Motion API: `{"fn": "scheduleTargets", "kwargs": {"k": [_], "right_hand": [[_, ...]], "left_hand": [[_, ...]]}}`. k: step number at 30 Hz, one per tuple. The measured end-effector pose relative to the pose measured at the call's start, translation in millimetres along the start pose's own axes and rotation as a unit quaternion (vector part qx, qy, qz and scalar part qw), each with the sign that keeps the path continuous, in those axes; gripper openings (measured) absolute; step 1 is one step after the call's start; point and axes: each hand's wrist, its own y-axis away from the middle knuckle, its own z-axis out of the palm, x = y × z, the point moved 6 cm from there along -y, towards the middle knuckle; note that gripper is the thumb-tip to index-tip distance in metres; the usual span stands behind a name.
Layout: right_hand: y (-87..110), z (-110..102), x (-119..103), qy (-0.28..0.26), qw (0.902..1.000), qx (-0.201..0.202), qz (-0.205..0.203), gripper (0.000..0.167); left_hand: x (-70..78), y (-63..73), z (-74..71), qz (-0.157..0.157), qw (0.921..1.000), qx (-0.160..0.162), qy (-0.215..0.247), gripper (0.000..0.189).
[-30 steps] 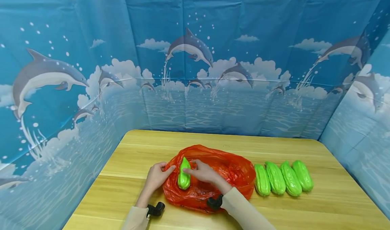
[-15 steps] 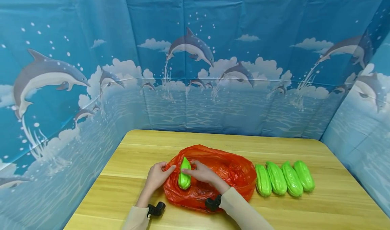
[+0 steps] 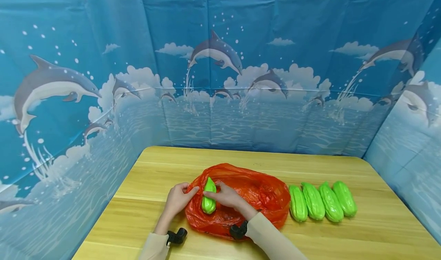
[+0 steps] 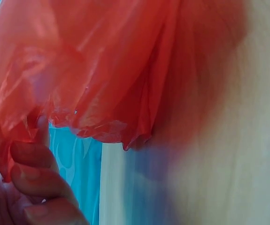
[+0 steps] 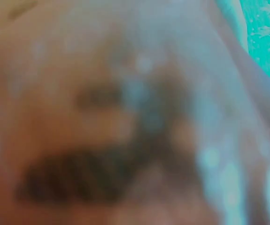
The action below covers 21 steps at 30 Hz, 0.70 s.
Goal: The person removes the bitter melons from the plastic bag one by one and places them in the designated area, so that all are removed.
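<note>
A red plastic bag (image 3: pixel 237 175) lies spread with its mouth open on the wooden table. My left hand (image 3: pixel 177 198) pinches the bag's left rim; in the left wrist view, curled fingers (image 4: pixel 41 183) grip the thin red film. Over the left part of the bag's mouth is a glossy bright green, ridged gourd (image 3: pixel 208 205), its pointed end away from me. My right hand (image 3: pixel 229 197) holds this gourd from the right, with the thumb across it and the other fingers partly hidden behind. The right wrist view is blurred by film close to the lens.
Several similar green gourds (image 3: pixel 314 203) lie side by side in a row on the table (image 3: pixel 165 160), just right of the bag. A blue curtain (image 3: pixel 220 118) printed with dolphins stands behind the table and along both sides.
The right hand and wrist have shifted slightly left, and the thumb reaches a little further across the gourd. The left hand keeps its grip on the bag's rim.
</note>
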Motion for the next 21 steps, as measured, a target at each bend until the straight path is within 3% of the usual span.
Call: {"fn": "scheduleTargets", "kwargs": {"k": [21], "right_hand": [[2.2, 2.1, -3.0, -0.007, 0.9998, 0.018, -0.003, 0.081]], "left_hand": [[2.6, 1.3, -2.0, -0.004, 1.0, 0.007, -0.002, 0.03]]}}
